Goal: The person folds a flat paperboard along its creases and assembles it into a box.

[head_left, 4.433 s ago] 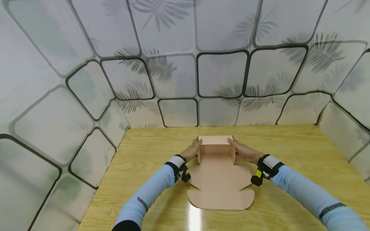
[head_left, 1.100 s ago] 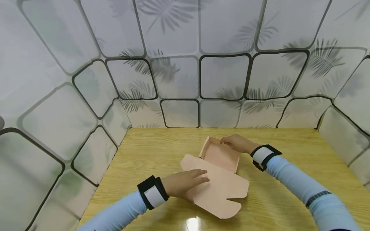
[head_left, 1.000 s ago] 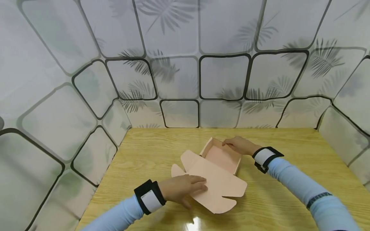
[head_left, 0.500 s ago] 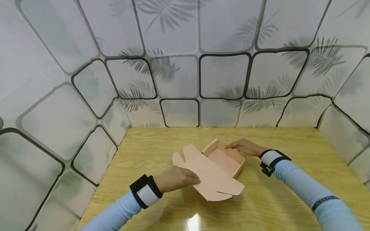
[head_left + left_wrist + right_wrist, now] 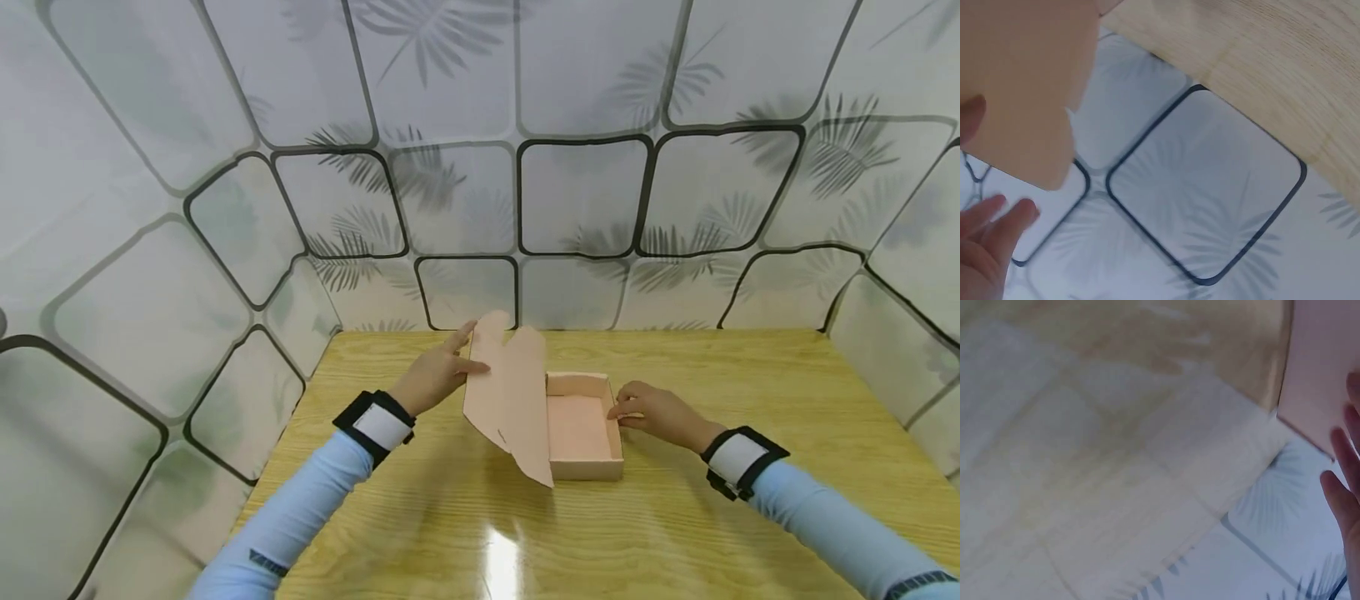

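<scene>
A small cardboard mailer box (image 5: 585, 429) stands on the table, its tray facing up and its inside bare. The attached lid (image 5: 525, 392) is raised on the left side, tilted, with rounded flaps at its ends. My left hand (image 5: 433, 377) holds the lid's outer left edge, thumb on the inner face. In the left wrist view the lid (image 5: 1029, 81) passes between thumb and fingers. My right hand (image 5: 663, 415) grips the tray's right wall, fingertips over the rim. The right wrist view shows its fingers (image 5: 1341, 469) close along the outer wall (image 5: 1319, 381).
The wooden table (image 5: 390, 525) reaches back to a patterned curtain (image 5: 577, 192) with leaf prints and dark outlines, which also closes off both sides. A bright light reflection lies on the tabletop in front of the box.
The box has turned so its lid now points left instead of toward me, and the lid has lifted. My left hand moved up to the lid's edge; my right hand moved down along the tray wall.
</scene>
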`<action>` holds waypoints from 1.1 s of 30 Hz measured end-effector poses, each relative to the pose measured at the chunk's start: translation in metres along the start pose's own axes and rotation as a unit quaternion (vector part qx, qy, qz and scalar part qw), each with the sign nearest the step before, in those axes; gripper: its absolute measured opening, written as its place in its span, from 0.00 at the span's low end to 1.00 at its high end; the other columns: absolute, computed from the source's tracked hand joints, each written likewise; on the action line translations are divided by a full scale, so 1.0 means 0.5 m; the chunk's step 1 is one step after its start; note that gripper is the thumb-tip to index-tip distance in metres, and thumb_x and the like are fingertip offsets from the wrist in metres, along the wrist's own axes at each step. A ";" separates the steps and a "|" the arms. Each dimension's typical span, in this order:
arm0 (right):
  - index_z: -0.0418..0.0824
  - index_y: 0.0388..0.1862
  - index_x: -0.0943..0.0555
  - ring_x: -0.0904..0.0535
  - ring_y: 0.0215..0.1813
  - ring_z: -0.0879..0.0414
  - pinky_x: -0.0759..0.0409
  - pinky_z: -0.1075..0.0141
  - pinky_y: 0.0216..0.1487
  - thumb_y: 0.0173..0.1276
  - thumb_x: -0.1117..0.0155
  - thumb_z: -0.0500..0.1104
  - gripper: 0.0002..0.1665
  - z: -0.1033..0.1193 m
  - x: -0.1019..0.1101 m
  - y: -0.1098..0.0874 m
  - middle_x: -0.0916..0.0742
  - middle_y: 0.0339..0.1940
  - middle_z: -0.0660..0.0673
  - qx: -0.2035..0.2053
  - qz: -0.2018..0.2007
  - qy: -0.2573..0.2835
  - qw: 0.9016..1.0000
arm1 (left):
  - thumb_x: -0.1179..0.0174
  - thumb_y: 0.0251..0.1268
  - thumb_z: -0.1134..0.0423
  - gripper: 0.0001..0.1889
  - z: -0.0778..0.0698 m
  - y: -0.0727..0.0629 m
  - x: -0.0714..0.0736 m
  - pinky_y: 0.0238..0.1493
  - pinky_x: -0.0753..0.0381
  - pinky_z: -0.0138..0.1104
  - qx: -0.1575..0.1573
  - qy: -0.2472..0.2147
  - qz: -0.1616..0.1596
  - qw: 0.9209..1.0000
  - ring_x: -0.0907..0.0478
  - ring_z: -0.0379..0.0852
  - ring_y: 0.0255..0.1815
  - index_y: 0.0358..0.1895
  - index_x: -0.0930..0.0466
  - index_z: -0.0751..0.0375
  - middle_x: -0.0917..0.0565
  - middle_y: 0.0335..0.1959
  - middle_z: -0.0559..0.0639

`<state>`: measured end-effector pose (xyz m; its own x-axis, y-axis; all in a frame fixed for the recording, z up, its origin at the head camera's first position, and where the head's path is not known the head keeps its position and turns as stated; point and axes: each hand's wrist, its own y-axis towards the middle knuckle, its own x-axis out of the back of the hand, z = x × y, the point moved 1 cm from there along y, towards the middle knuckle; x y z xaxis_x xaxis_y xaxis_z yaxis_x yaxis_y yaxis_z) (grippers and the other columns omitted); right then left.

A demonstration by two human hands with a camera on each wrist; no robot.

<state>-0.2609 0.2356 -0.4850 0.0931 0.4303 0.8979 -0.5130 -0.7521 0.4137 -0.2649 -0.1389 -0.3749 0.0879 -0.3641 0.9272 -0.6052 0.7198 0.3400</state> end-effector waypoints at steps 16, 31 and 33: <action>0.44 0.33 0.15 0.16 0.39 0.59 0.18 0.66 0.43 0.45 0.23 0.35 0.14 0.150 -0.064 0.003 0.13 0.33 0.53 0.133 -0.115 0.008 0.984 | 0.50 0.61 0.82 0.34 0.063 0.189 0.063 0.32 0.32 0.27 0.135 -0.089 0.317 0.935 0.23 0.55 0.57 0.71 0.33 0.53 0.22 0.60 0.62; 0.43 0.36 0.15 0.17 0.32 0.65 0.21 0.77 0.34 0.50 0.24 0.37 0.13 0.225 -0.118 0.067 0.14 0.30 0.54 0.065 -0.100 0.001 0.993 | 0.47 0.64 0.78 0.23 0.077 0.329 -0.072 0.61 0.26 0.34 0.071 0.107 0.221 0.967 0.22 0.48 0.59 0.59 0.19 0.53 0.19 0.58 0.50; 0.43 0.36 0.15 0.18 0.32 0.65 0.21 0.76 0.34 0.51 0.25 0.37 0.12 0.223 -0.117 0.071 0.14 0.30 0.54 0.053 -0.092 -0.004 0.994 | 0.47 0.65 0.78 0.21 0.011 0.316 -0.020 0.54 0.22 0.36 0.091 0.121 0.213 0.965 0.20 0.48 0.53 0.55 0.17 0.55 0.16 0.54 0.52</action>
<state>-0.1895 0.1282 -0.5059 0.1845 0.5622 0.8062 -0.3943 -0.7090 0.5847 -0.3658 -0.0248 -0.3315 -0.0310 0.1077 0.9937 -0.7545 0.6496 -0.0939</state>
